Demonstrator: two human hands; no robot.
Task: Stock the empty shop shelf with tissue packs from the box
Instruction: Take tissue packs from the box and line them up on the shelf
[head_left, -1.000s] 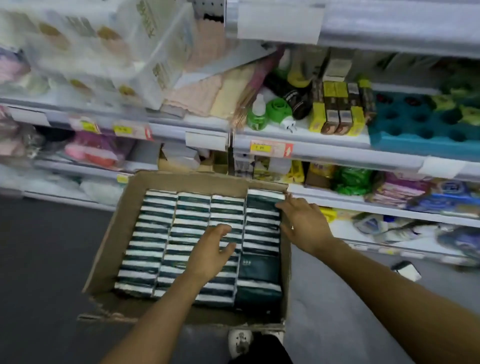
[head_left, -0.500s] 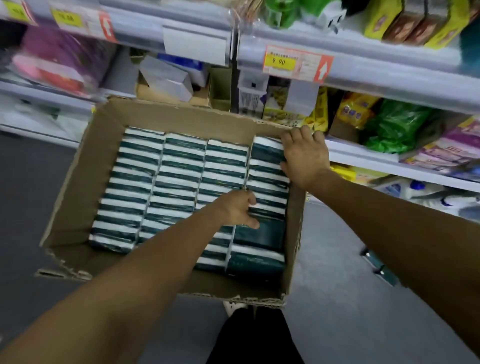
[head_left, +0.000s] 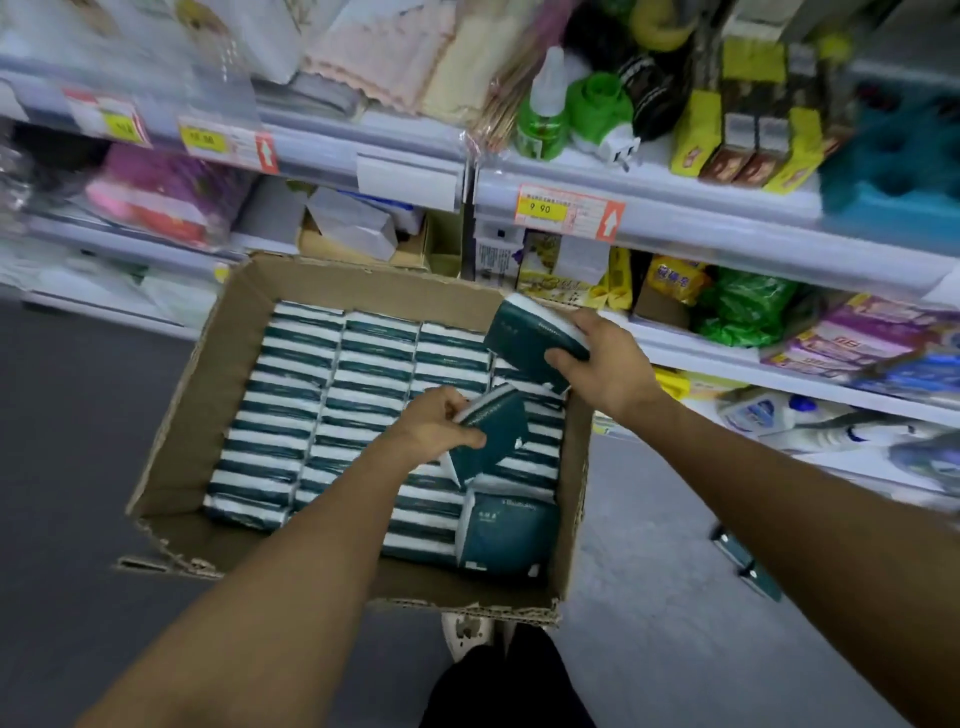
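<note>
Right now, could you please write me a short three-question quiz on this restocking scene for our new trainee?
1. True or false: each hand holds a tissue pack.
2. Multiple choice: the price tag with the red arrow, on the shelf edge above the box, reads: A) 5 50 B) 9 90 C) 12 00
3. Short answer: which hand's pack is higher and nearer the box's far wall?

Key
1. True: the left hand grips a dark green pack, the right hand another.
2. B
3. The right hand's.
</note>
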